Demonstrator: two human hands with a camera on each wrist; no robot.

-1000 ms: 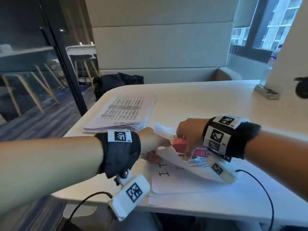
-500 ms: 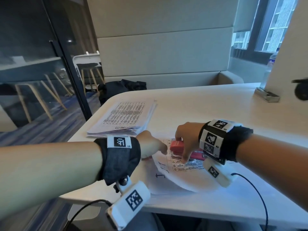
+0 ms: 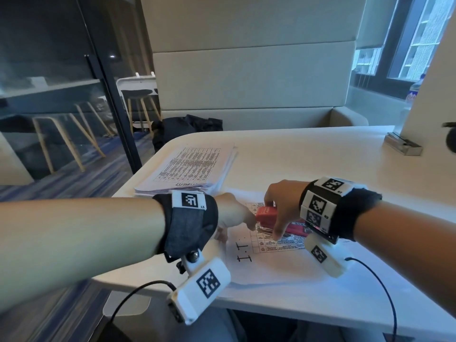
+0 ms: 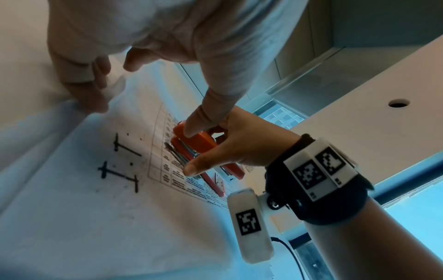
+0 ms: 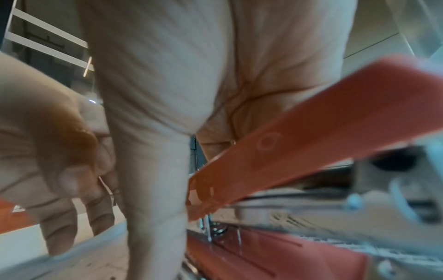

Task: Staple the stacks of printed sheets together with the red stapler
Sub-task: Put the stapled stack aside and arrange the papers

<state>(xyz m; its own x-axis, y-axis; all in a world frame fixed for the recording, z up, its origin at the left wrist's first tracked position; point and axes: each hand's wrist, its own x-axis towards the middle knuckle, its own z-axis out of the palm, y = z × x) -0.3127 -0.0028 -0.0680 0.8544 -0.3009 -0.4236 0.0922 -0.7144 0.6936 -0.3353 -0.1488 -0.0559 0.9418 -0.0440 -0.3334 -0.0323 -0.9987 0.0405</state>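
The red stapler (image 3: 267,214) sits on the near stack of printed sheets (image 3: 271,265), at the corner of a printed table. My right hand (image 3: 281,211) grips it, thumb (image 4: 196,167) on the near side and fingers on the far side. My left hand (image 3: 234,215) is just left of it. In the left wrist view its thumb (image 4: 206,113) presses on the stapler's front top (image 4: 201,141), and its other fingers (image 4: 88,89) rest on the paper's edge. The stapler's jaws stand slightly apart (image 5: 311,151), with sheets between them.
A second, thicker stack of printed sheets (image 3: 190,171) lies at the white table's (image 3: 308,154) far left. A small metal holder (image 3: 403,146) stands at the far right by a white partition. Cables hang from both wrist cameras over the table's near edge.
The lifted, curled top sheet has dropped flat onto the stack. My left hand has shifted right to the stapler's front. My right hand keeps its grip on the stapler.
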